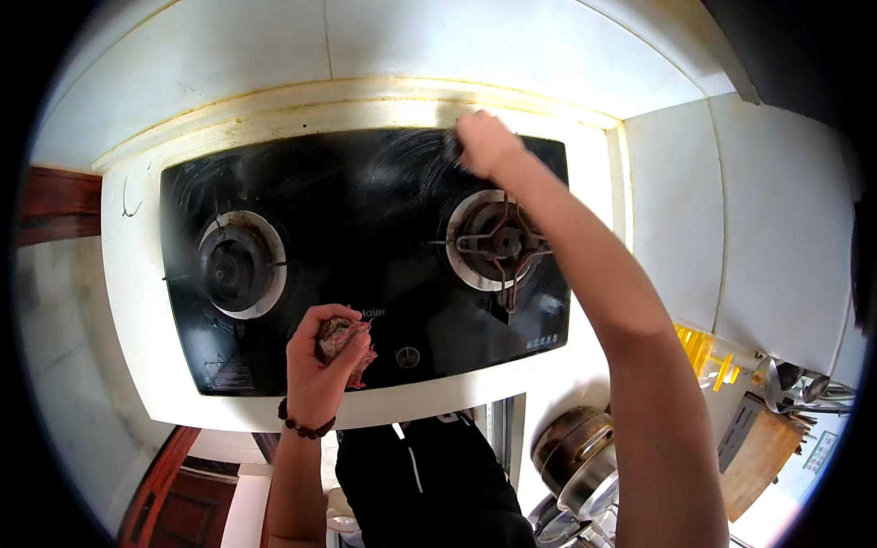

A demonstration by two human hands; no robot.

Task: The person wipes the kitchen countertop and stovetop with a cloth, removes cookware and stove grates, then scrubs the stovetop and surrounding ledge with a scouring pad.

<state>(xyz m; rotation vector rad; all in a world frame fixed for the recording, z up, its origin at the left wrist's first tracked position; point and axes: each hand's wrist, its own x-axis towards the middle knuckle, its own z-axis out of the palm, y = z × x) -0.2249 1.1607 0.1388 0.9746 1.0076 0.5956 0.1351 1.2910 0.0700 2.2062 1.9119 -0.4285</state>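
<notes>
My left hand [315,361] is closed around a crumpled red and greyish rag [339,336], held over the front edge of the black glass gas stove [365,237]. My right hand [487,144] reaches to the back of the stove top, behind the right burner [505,239]. Its fingers are curled down and slightly blurred; a dark patch shows at their left side, but what they hold is hidden. Whitish smears mark the glass beside that hand. A metal pot stand sits on the right burner, while the left burner [239,265] has none.
A control knob [407,357] is at the stove's front. To the lower right are stacked metal pots [575,447], a wooden cutting board [763,452] and metal utensils [808,388]. White wall tiles [420,41] rise behind the counter.
</notes>
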